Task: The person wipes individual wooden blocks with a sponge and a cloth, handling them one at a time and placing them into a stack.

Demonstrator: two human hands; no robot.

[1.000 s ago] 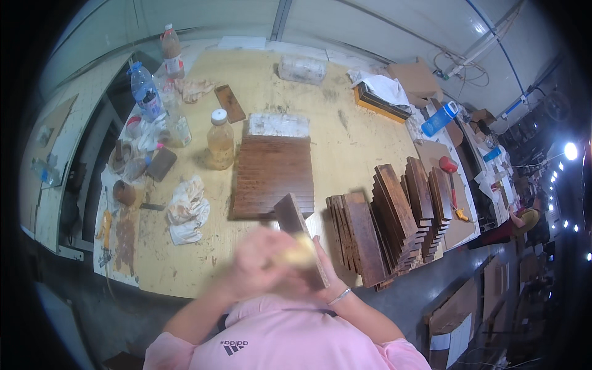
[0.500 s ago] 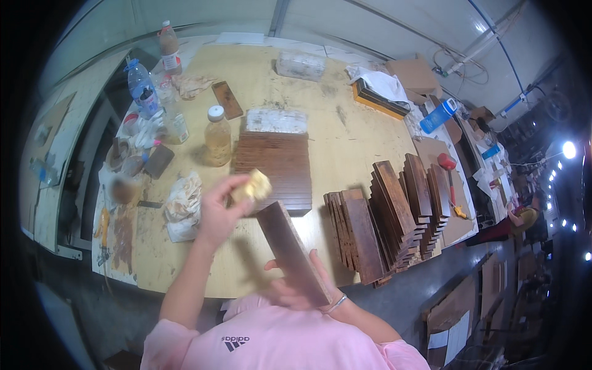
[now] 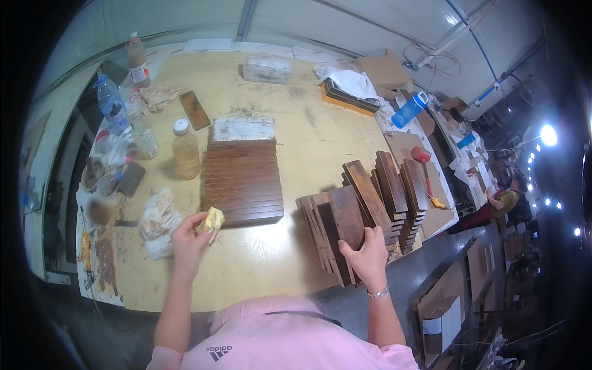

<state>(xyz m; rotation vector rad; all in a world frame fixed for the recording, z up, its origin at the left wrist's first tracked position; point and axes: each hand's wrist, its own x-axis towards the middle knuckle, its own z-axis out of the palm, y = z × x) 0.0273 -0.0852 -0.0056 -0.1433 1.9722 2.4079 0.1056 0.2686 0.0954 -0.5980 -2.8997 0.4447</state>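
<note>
My left hand [image 3: 190, 237] pinches a torn, pale yellow piece of sponge [image 3: 214, 219] just off the near left corner of a row of brown wooden strips [image 3: 243, 179] lying side by side. My right hand [image 3: 368, 256] is at the near end of a dark wooden board [image 3: 346, 216], thumb on one side and fingers on the other. That board leans among several others in the slanted stacks [image 3: 385, 185] on the right of the table. Its underside and my fingertips are partly hidden.
Left of the row stand a white-capped bottle [image 3: 185, 151] and a crumpled, stained cloth [image 3: 161, 222]. A whitish wrapped block [image 3: 243, 129] touches the row's far end. At the right lie a red-headed mallet [image 3: 422, 155] and a blue bottle [image 3: 409, 110]. Another person [image 3: 502, 200] stands far right.
My right hand has moved from before my chest, where it held a board, to the stacks on the right. My left hand, still with the sponge, has come lower and left. The view has shifted.
</note>
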